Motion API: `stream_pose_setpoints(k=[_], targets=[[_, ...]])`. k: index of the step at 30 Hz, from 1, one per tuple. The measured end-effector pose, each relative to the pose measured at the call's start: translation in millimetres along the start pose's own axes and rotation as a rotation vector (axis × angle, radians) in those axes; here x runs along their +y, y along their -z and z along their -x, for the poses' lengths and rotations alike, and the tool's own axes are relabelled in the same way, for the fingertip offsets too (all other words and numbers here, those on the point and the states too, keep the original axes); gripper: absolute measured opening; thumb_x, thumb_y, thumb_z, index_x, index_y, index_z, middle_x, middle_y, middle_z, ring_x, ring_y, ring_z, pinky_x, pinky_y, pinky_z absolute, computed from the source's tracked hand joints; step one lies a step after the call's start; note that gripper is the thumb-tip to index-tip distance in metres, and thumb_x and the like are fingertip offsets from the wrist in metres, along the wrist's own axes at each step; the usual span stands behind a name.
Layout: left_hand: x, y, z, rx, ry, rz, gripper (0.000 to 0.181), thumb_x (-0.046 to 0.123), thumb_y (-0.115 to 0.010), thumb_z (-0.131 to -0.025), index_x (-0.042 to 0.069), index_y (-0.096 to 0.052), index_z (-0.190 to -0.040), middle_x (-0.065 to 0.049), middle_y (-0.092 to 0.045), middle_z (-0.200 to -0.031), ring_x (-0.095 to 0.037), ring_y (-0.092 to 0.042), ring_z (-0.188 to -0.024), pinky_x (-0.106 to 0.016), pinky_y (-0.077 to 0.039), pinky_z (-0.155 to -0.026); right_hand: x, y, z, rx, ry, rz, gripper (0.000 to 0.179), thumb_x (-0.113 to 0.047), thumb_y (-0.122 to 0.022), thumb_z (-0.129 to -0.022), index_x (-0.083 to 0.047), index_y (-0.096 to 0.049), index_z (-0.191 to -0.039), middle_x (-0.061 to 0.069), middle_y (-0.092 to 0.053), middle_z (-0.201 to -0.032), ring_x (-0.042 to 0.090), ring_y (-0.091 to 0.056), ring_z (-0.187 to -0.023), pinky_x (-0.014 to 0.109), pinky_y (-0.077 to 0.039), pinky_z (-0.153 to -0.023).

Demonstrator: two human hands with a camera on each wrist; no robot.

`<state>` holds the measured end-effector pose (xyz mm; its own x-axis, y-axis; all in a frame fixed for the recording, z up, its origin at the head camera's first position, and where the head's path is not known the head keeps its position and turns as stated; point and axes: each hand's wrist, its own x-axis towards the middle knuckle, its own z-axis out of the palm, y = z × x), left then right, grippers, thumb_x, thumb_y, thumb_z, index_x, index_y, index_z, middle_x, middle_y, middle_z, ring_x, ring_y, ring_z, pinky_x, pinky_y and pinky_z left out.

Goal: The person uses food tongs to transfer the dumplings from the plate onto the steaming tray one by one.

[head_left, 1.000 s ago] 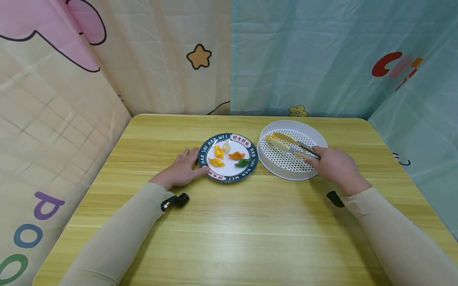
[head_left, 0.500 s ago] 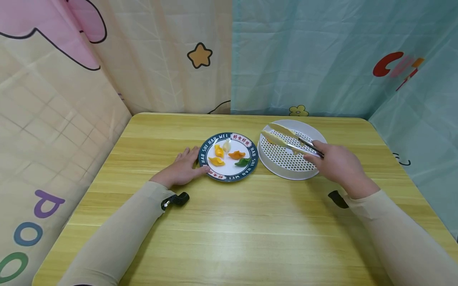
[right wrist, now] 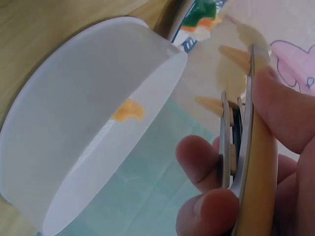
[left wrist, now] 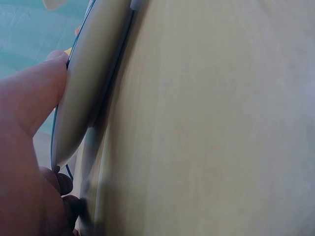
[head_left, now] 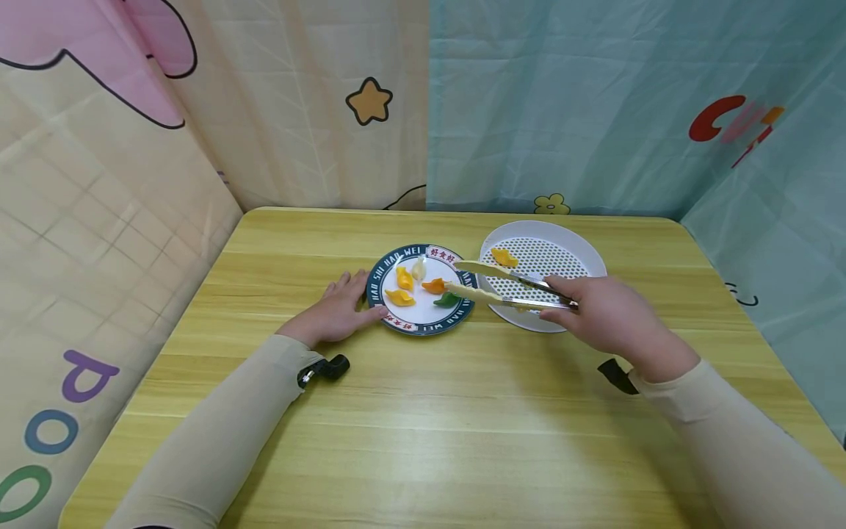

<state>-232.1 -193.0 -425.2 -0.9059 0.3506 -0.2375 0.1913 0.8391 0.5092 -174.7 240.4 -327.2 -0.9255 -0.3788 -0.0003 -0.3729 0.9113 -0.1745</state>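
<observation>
In the head view my left hand (head_left: 337, 312) holds the left edge of a blue-rimmed plate (head_left: 418, 328), thumb over the rim. The left wrist view shows the plate's underside (left wrist: 93, 73) and fingertips by its edge. Small dumpling-shaped pieces lie on it: yellow (head_left: 399, 297), white (head_left: 419, 270), orange (head_left: 435, 286) and green (head_left: 447, 300). My right hand (head_left: 615, 319) grips metal tongs (head_left: 485, 295) with cream tips. The tongs' arms are spread, nothing between them, tips above the plate's right side. In the white perforated round tray (head_left: 548, 253) lies a yellow dumpling (head_left: 504, 257).
The tray stands right next to the plate on the wooden table (head_left: 423, 426). Bare tabletop spreads in front of both. Patterned curtains (head_left: 595, 110) hang behind the table and at both sides.
My right hand has drawn the tongs leftward, from inside the tray to over the plate's right side. The yellow dumpling now lies uncovered in the tray. My left hand has stayed put.
</observation>
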Motion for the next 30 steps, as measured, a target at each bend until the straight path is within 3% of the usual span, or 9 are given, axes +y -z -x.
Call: stream_pose_setpoints(k=[5,9,15,21,27,30], targets=[[0.0,-0.1,0.0,-0.003,0.003,0.000,0.104,0.073,-0.051,-0.099,0.011,-0.008,-0.171,-0.016,-0.006,-0.178,-0.042,0.005,-0.165,-0.060,0.001,-0.133,-2,-5,-0.5,-0.022,0.045,0.013,0.060,-0.042,-0.078,-0.095,-0.013,-0.065,-0.145,0.003,-0.079,-0.099,0.022,-0.065,-0.078,0.046,-0.055,-0.070],[0.3,-0.2,-0.3,-0.003,0.005,0.000,0.104,0.073,-0.051,-0.099,0.011,-0.008,-0.171,-0.016,-0.006,-0.178,-0.042,0.005,-0.165,-0.060,0.001,-0.133,-3,-8,-2.1,-0.027,0.071,0.027,0.059,-0.043,-0.077,-0.095,-0.012,-0.066,-0.144,0.005,-0.078,-0.104,0.022,-0.067,-0.083,0.049,-0.057,-0.074],[-0.1,-0.4,-0.6,0.001,0.002,0.003,0.103,0.073,-0.052,-0.099,0.011,-0.009,-0.171,-0.015,-0.007,-0.178,-0.042,0.004,-0.165,-0.060,0.001,-0.133,-6,-10,-5.2,-0.041,0.085,0.066,0.045,-0.042,-0.078,-0.095,-0.016,-0.070,-0.131,-0.005,-0.067,-0.082,0.017,-0.059,-0.073,0.040,-0.051,-0.065],[0.9,-0.2,-0.1,0.001,0.002,0.005,0.103,0.072,-0.052,-0.099,0.012,-0.010,-0.171,-0.015,-0.008,-0.178,-0.043,0.004,-0.165,-0.060,0.001,-0.133,-10,-10,-7.9,-0.053,0.084,0.100,0.050,-0.043,-0.078,-0.095,-0.015,-0.069,-0.135,0.000,-0.072,-0.091,0.020,-0.065,-0.079,0.045,-0.056,-0.068],[1.3,0.3,0.4,-0.002,0.004,0.005,0.103,0.073,-0.052,-0.099,0.012,-0.009,-0.171,-0.015,-0.007,-0.179,-0.042,0.004,-0.165,-0.059,0.001,-0.133,-12,-9,-10.4,-0.047,0.109,0.106,0.039,-0.042,-0.078,-0.094,-0.015,-0.069,-0.122,-0.005,-0.064,-0.077,0.019,-0.062,-0.073,0.044,-0.053,-0.063],[1.4,0.5,0.6,-0.003,0.005,0.002,0.104,0.073,-0.052,-0.099,0.012,-0.008,-0.171,-0.015,-0.007,-0.179,-0.042,0.004,-0.165,-0.059,0.001,-0.133,-14,-8,-12.1,-0.057,0.104,0.113,0.039,-0.042,-0.078,-0.095,-0.015,-0.069,-0.122,-0.005,-0.063,-0.076,0.018,-0.061,-0.073,0.043,-0.054,-0.064]])
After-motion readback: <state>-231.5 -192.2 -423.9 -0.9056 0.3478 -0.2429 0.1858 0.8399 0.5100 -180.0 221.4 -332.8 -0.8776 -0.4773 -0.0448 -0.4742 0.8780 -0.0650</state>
